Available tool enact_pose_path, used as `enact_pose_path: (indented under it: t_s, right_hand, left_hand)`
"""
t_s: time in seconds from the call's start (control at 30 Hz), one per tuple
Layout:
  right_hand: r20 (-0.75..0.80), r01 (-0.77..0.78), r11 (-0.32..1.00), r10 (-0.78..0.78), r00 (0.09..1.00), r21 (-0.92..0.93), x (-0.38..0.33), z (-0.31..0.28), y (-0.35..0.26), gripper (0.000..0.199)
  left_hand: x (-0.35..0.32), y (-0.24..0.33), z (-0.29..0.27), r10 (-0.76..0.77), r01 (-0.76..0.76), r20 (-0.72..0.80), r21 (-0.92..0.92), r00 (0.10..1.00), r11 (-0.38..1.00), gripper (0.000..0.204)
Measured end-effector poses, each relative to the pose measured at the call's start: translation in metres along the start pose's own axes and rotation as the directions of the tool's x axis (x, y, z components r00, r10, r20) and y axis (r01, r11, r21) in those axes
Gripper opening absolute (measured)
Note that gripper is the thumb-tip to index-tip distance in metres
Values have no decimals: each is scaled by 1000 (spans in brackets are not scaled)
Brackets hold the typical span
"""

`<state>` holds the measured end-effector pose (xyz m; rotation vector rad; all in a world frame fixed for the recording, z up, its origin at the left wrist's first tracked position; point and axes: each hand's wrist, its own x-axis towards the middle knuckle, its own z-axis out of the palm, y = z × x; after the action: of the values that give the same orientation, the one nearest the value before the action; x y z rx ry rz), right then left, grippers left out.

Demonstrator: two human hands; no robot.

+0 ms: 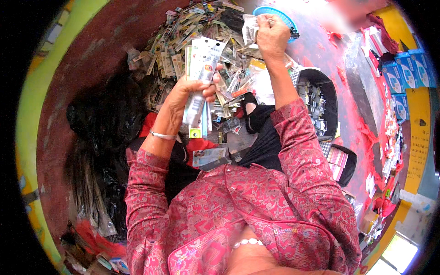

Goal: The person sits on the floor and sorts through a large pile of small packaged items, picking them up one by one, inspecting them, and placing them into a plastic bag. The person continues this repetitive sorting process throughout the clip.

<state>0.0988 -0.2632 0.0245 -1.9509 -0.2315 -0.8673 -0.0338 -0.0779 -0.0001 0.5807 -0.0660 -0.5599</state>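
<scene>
My left hand [201, 87] is closed around a bundle of long, slim packets [205, 52], flat and mostly clear and white with hanging holes at the top. A green and yellow end shows below the fist. Farther out to the right, my right hand [272, 39] is raised, its fingers curled together. A crumpled greyish-white cloth [250, 30] hangs at their left side, apparently pinched in them. Just behind that hand is a round blue plastic basket [285, 17], partly covered by it. Beneath both hands spreads a large heap of similar slim packets [167, 48].
Black plastic bags [105, 110] lie to the left. On the right, a black case [334, 103] holds several small packaged items, and a smaller black container [351, 165] holds something striped. Blue boxes [405, 68] are stacked at the far right, near red scraps [366, 128].
</scene>
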Motion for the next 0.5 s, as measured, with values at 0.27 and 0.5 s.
enact_pose_path:
  t_s: [0.27, 0.5]
  right_hand:
    - [435, 502, 863, -475, 765, 58, -63, 18, -53, 17]
    - [139, -116, 993, 119, 983, -26, -14, 14, 15, 18]
  left_hand:
    - [0, -4, -5, 32, 76, -282, 363, 959, 929, 44]
    - [-8, 4, -2, 85, -82, -105, 28, 991, 996, 51]
